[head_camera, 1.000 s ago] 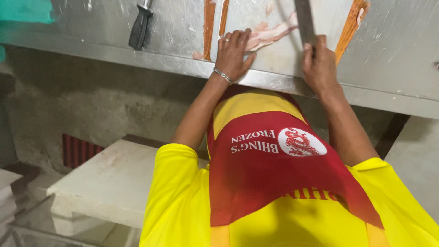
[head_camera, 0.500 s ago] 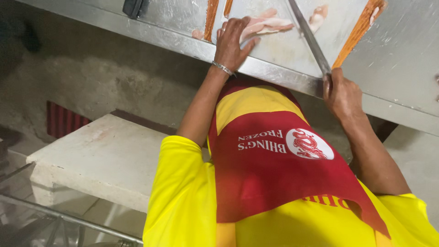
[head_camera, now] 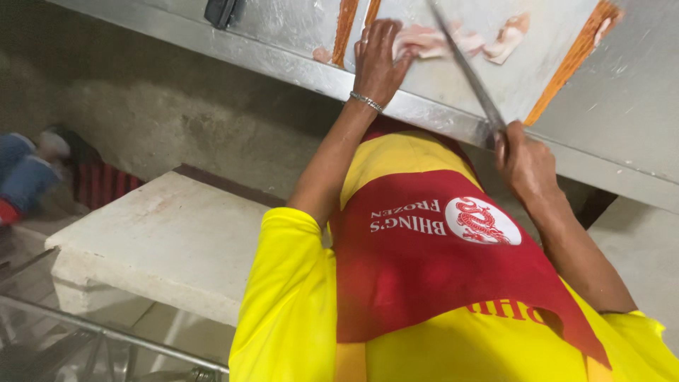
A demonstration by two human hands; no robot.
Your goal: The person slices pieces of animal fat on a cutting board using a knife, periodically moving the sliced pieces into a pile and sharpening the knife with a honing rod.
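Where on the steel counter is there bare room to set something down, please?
The steel counter is bare to the right of the orange-edged cutting board, and also between the board's left edge and the dark tool. The board itself is crowded: left hand on the pale meat pieces, with the right hand holding the knife across it.

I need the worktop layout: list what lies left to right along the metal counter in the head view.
Dark tool handle → left hand → pale meat pieces → knife blade → right hand → orange strip.
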